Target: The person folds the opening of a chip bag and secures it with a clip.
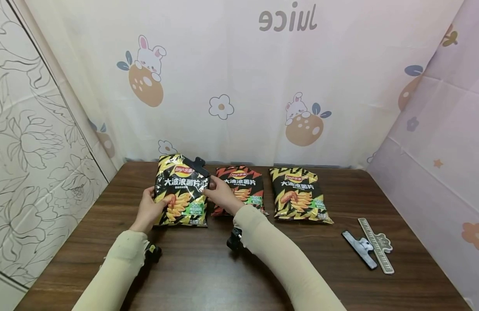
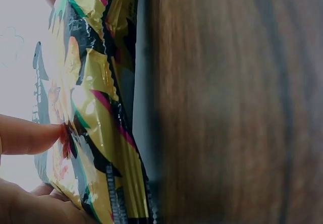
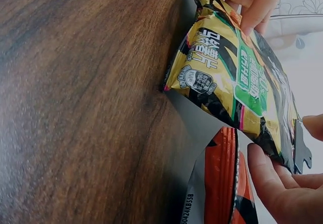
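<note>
Clipped bag: yellow-and-black chip packet (image 1: 181,183), upright between both hands; base contact with worktop (image 1: 208,270) uncertain.
Left hand (image 1: 149,211): gripped the bag's left edge, thumb on front.
Right hand (image 1: 223,195): gripped its right edge, just below black clip (image 1: 198,166); thumb contact with clip unclear.
Rightward of hands: red bag (image 1: 239,175) just beside right hand; then second yellow bag (image 1: 297,196), grey clip (image 1: 357,248) and pale clip (image 1: 375,244).
Slip risk: clip sat slantwise across one corner; a knock from the right fingers might dislodge it. Hard squeezing might crush chips.
Lettering: "Lay's 乐事", "大波浪薯片", "50%" on green panel; curtain (image 1: 247,65) read "Juice", mirrored.
</note>
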A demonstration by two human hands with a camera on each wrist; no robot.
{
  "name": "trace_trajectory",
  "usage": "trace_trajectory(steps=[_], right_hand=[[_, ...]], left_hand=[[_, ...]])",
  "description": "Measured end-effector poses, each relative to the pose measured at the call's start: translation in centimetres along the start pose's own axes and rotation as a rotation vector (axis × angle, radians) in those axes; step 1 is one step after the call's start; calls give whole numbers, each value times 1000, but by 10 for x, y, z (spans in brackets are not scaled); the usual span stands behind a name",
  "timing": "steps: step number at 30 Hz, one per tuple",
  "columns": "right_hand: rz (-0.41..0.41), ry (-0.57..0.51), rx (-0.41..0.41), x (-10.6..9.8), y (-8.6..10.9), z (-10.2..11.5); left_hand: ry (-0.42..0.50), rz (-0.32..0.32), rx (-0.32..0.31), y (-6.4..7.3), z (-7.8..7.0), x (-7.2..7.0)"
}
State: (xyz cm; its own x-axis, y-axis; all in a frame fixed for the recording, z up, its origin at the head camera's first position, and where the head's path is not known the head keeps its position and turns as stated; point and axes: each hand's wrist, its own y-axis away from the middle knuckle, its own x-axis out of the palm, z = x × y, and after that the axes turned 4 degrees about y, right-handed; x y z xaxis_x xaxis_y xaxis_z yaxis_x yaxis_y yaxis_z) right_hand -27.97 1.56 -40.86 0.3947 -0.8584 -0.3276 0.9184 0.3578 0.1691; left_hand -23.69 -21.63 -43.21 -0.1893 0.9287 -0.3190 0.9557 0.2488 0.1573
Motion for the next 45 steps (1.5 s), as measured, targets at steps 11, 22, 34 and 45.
trace_trajectory(steps=[11,22,34,45], right_hand=[[-10,-8,-4,5,-7,-5],[-17,93,8,7,-6,-8],[-10,125,-1,10,-3,-6],[3,154,19,11,-1,-8]], left_hand=[[-17,-11,-18,-10,0,0],[-52,-9,20,-20,1,3],[-140,47,39,-30,2,0],[-229,119,33,-31,6,-2]])
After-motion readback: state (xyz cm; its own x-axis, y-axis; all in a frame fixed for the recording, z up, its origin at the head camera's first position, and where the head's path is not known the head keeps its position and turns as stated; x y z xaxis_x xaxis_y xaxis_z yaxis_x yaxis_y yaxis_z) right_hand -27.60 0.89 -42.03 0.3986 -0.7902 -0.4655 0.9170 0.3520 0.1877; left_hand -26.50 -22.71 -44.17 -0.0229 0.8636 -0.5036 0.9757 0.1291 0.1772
